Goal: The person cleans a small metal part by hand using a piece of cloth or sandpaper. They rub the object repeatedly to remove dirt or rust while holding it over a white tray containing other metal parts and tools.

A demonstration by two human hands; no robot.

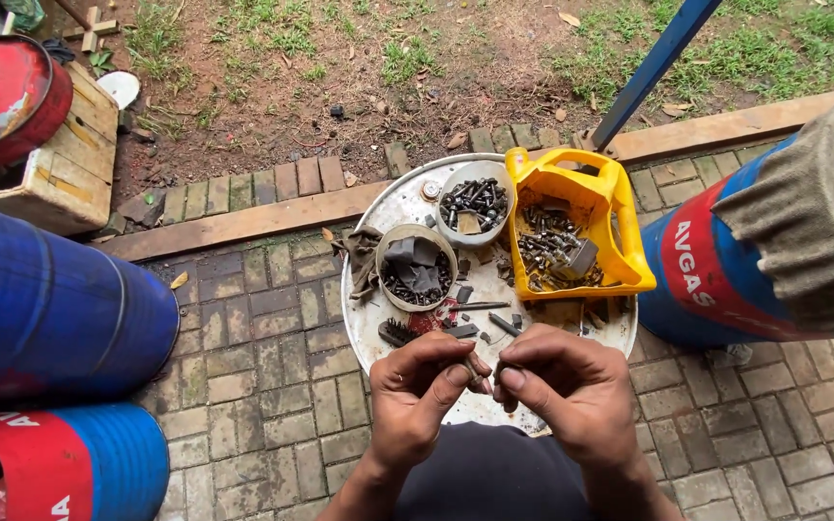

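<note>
My left hand [422, 391] and my right hand [567, 386] meet over the near edge of a round metal tray [393, 207], fingertips pinched together on a small dark metal part [484, 372], likely a bolt or nut; its exact shape is hidden by my fingers. On the tray stand a round tin [417, 267] with dark screws and a grey rag, a white bowl [474, 200] of bolts, and a cut-open yellow jug [581, 232] full of mixed hardware. Loose bolts [480, 318] lie just beyond my fingers.
Blue drums lie at the left [50, 309] and one stands at the right [716, 280] with a grey cloth [813, 232] bearing a few screws. A blue pole [649, 72] leans behind the jug. A wooden crate [69, 154] and red drum [2, 96] sit at upper left.
</note>
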